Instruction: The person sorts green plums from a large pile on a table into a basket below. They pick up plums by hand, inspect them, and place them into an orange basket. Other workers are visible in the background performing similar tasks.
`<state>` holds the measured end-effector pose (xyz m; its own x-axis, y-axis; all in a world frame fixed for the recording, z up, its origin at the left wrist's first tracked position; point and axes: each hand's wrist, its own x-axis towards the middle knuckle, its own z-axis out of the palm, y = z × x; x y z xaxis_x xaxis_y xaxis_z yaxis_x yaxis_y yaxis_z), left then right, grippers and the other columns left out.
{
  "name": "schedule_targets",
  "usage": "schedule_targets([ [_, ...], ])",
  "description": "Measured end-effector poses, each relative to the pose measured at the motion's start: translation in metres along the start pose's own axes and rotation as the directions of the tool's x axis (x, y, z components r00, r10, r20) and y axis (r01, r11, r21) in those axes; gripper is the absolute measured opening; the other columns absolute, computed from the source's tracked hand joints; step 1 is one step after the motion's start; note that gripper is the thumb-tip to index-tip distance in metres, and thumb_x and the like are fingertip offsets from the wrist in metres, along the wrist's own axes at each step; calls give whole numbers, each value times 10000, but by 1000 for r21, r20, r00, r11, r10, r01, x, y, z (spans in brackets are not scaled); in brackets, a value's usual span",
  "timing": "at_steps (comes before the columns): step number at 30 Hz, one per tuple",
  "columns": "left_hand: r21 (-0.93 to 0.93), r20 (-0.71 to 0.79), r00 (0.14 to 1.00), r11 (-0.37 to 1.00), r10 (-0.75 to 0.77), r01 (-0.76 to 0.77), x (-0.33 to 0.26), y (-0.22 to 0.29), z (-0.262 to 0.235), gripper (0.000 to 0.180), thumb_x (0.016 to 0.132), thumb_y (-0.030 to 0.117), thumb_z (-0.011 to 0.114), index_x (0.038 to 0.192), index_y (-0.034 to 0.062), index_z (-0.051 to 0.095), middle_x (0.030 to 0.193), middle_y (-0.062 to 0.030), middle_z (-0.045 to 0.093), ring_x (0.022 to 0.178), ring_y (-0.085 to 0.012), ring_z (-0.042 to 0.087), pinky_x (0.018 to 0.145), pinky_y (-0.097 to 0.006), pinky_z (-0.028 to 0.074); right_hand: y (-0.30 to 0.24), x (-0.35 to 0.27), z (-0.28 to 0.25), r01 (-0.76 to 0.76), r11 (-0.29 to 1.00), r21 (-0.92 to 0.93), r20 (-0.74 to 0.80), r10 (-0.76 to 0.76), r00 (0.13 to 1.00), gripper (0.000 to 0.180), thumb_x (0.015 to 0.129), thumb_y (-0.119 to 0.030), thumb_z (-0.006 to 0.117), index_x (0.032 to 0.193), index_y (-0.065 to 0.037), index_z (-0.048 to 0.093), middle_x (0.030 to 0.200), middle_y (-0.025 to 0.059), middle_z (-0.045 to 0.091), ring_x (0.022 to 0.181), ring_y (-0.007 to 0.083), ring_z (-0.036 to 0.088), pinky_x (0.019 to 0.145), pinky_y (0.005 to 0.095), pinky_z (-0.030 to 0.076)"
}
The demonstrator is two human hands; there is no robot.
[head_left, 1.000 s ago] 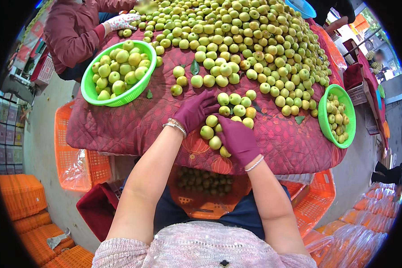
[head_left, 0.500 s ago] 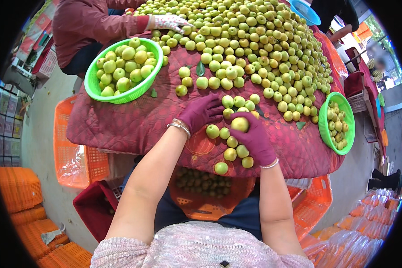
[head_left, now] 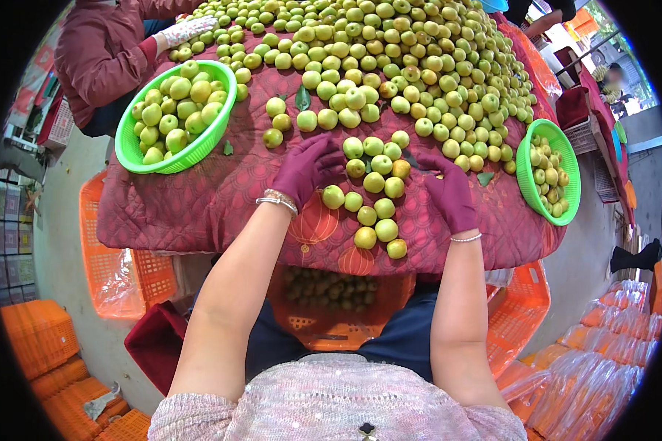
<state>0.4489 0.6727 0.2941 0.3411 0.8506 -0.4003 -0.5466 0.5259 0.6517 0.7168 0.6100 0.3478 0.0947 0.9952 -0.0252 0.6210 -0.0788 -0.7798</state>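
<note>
My left hand (head_left: 309,170), in a purple glove, is open at the left side of a loose group of round, apple-like green-yellow fruits (head_left: 374,182). Its fingers point toward the group, with nothing seen in them. On the group's right side is my right hand (head_left: 450,191), also gloved in purple. Its fingers reach left and stand apart from the thumb. A small yellowish patch shows between them; whether it is a fruit lying behind is unclear. The fruits rest on a dark red patterned quilted cover (head_left: 257,184).
A large heap of fruit (head_left: 449,66) covers the far table. Green baskets of fruit stand left (head_left: 125,140) and right (head_left: 524,173). A co-worker's gloved hand (head_left: 190,31) touches fruit at far left. Orange crates (head_left: 95,250) stand below the edge; one between my knees holds fruit.
My right hand has moved right, away from the group, and the fruit it held no longer shows in its fingers. The whole view has shifted slightly; my left hand stays beside the group.
</note>
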Motion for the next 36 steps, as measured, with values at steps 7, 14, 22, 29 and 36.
schedule_targets([
  [7, 733, 237, 917, 561, 320, -385, 7, -23, 2, 496, 875, 78, 601, 1349, 72, 459, 1219, -65, 573, 1087, -159, 549, 907, -303, 470, -36, -26, -4, -118, 981, -153, 428, 174, 887, 217, 739, -185, 633, 856, -15, 699, 802, 139, 688, 715, 247, 663, 678, 358, 511],
  [14, 768, 318, 919, 504, 235, -395, -1, -17, 5, 450, 831, 46, 599, 1276, 56, 532, 1138, -71, 623, 1018, -131, 579, 886, -288, 476, -35, -34, 12, 20, 997, -72, 600, 28, 799, 254, 741, -227, 671, 882, -17, 700, 822, 130, 691, 752, 247, 662, 721, 342, 511],
  [22, 668, 266, 912, 623, 311, -408, 12, -30, -6, 407, 830, 11, 581, 1235, 29, 549, 1089, -71, 637, 960, -138, 595, 862, -283, 489, -4, -12, 19, 14, 999, -34, -67, -16, 998, 330, 756, -99, 601, 1079, -36, 622, 958, 155, 666, 820, 259, 641, 757, 352, 506],
  [29, 704, 350, 925, 609, 151, -365, -6, -18, 7, 440, 838, 69, 636, 1266, 55, 538, 1144, -57, 608, 1047, -138, 568, 915, -287, 460, 6, 13, 36, 79, 997, 9, 208, -80, 975, 448, 718, -105, 591, 1159, -23, 592, 1010, 183, 653, 898, 271, 639, 812, 360, 497],
  [36, 853, 323, 923, 487, -209, -188, -20, 32, 12, 430, 825, 211, 686, 1210, 43, 594, 1059, -88, 654, 965, -142, 593, 862, -302, 476, 13, 20, 3, -176, 954, 243, 295, 100, 950, 364, 760, -62, 604, 1121, -17, 629, 986, 97, 675, 891, 162, 625, 792, 280, 491],
])
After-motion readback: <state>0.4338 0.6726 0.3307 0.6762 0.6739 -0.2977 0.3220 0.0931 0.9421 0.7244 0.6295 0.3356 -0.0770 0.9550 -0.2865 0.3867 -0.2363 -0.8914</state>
